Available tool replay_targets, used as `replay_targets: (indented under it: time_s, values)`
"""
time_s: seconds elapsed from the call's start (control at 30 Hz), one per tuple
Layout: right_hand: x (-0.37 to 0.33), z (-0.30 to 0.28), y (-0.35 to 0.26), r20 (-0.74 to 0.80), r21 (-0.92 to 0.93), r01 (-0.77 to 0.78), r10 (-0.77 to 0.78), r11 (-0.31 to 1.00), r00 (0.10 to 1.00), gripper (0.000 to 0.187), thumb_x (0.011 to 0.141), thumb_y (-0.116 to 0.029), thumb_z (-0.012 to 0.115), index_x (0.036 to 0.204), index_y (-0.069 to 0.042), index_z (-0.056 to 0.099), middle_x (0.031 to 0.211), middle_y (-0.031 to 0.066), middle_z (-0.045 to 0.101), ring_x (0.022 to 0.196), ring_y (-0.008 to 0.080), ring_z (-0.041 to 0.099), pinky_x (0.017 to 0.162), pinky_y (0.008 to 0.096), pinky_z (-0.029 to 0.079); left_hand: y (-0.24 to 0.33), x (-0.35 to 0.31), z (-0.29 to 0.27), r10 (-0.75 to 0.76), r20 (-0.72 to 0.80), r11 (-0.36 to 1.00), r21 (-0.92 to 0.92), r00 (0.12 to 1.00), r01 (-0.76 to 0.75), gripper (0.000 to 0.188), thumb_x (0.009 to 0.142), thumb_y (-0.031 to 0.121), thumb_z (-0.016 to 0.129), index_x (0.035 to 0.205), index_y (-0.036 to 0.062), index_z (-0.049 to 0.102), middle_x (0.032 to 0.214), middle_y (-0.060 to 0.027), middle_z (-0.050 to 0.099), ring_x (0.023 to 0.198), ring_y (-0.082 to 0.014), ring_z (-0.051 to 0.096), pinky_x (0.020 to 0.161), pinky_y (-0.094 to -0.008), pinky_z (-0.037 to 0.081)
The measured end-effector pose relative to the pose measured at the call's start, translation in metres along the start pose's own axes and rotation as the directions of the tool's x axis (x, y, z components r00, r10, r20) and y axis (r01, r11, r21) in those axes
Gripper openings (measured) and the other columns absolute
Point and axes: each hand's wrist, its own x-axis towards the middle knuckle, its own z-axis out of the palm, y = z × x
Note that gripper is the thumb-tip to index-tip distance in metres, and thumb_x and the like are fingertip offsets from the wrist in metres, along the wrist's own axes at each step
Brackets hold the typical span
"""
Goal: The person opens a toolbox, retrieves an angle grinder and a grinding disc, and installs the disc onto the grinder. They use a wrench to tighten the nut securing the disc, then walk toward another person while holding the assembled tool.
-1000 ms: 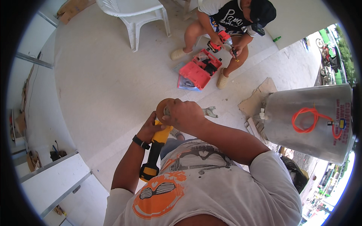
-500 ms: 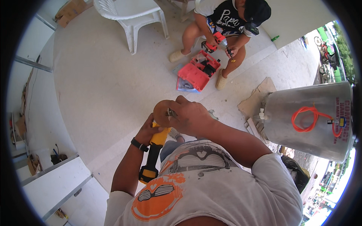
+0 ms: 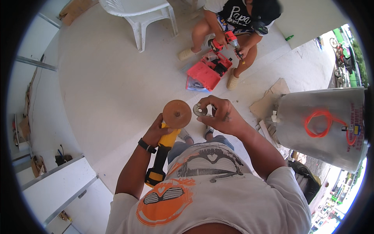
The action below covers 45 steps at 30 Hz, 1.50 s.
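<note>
My left hand (image 3: pixel 155 132) is wrapped round the head end of a yellow and black angle grinder (image 3: pixel 165 141), which points away from me. On the grinder's head sits a round brown disc (image 3: pixel 174 109), its face turned up and the spindle end showing at its centre. Just right of the disc, my right hand (image 3: pixel 223 117) pinches a small round metal flange nut (image 3: pixel 198 110) with a hole in it. The nut is apart from the disc. Some right-hand fingers curl behind and are partly hidden.
Ahead, a seated person holds a red and grey power drill (image 3: pixel 232 41) over an open red tool case (image 3: pixel 204 74). A white plastic chair (image 3: pixel 137 23) stands at far left. To the right are a large metal drum (image 3: pixel 300 117) with orange hose (image 3: pixel 316 124) and a cardboard piece (image 3: pixel 269 99).
My right hand has moved right, off the disc, bringing the flange nut with it; the disc's centre now shows. The seated person's drill has tilted slightly.
</note>
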Motion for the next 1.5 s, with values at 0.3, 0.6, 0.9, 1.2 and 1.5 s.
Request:
replay_targets:
  time_s: [0.3,0.6,0.9,1.2,1.5]
  values:
    - [0.004,0.030,-0.003,-0.036,-0.151,0.259,-0.267,0.954,0.963,0.056,0.084,-0.011,0.080,0.136,-0.001,0.060,0.119,0.0201,0.068,0.110,0.0396,0.069,0.095,0.0414,0.056,0.005,0.003,0.013,0.016,0.038,1.000,0.005,0.999,-0.016,0.081,0.079,0.005,0.082,0.148,0.0084,0.041,0.133,-0.0129,0.062,0.118,-0.0252,0.067,0.100,-0.0410,0.058]
    - [0.023,0.023,0.035,0.061,0.638,-0.277,0.312,0.718,0.948,0.033,0.091,-0.022,0.065,0.118,-0.004,0.059,0.084,0.0003,0.053,0.062,0.0064,0.041,0.055,0.0255,0.033,0.007,-0.005,0.019,0.078,0.021,0.997,-0.005,0.997,-0.078,0.085,0.077,0.007,0.084,0.150,0.0074,0.041,0.132,-0.0136,0.062,0.118,-0.0284,0.067,0.099,-0.0442,0.058]
    - [0.031,0.043,0.037,0.035,0.240,-0.254,0.254,0.937,0.967,0.050,0.090,-0.049,0.076,0.101,-0.001,0.074,0.080,0.0049,0.063,0.074,0.0129,0.054,0.068,0.0313,0.044,0.001,-0.008,0.021,0.098,0.034,0.993,-0.062,0.995,-0.095,0.087,0.077,0.010,0.085,0.152,0.0064,0.041,0.132,-0.0146,0.062,0.120,-0.0293,0.066,0.101,-0.0450,0.057]
    - [0.034,0.046,0.044,0.194,0.365,-0.328,0.273,0.871,0.942,0.031,0.090,-0.032,0.078,0.098,-0.003,0.073,0.076,-0.0002,0.059,0.068,0.0085,0.050,0.063,0.0273,0.039,0.002,-0.004,0.030,0.051,-0.013,0.998,-0.023,0.999,-0.051,0.096,0.072,0.015,0.090,0.153,0.0089,0.039,0.132,-0.0110,0.062,0.116,-0.0260,0.068,0.097,-0.0428,0.060]
    - [0.031,0.034,0.031,0.203,0.588,-0.251,0.160,0.769,0.966,0.017,0.092,-0.019,0.078,0.094,-0.005,0.068,0.073,-0.0030,0.055,0.063,0.0063,0.046,0.058,0.0258,0.036,0.002,-0.003,0.028,0.033,-0.010,0.999,-0.012,0.999,-0.033,0.089,0.076,0.013,0.087,0.151,0.0071,0.040,0.132,-0.0126,0.062,0.118,-0.0265,0.067,0.099,-0.0433,0.058]
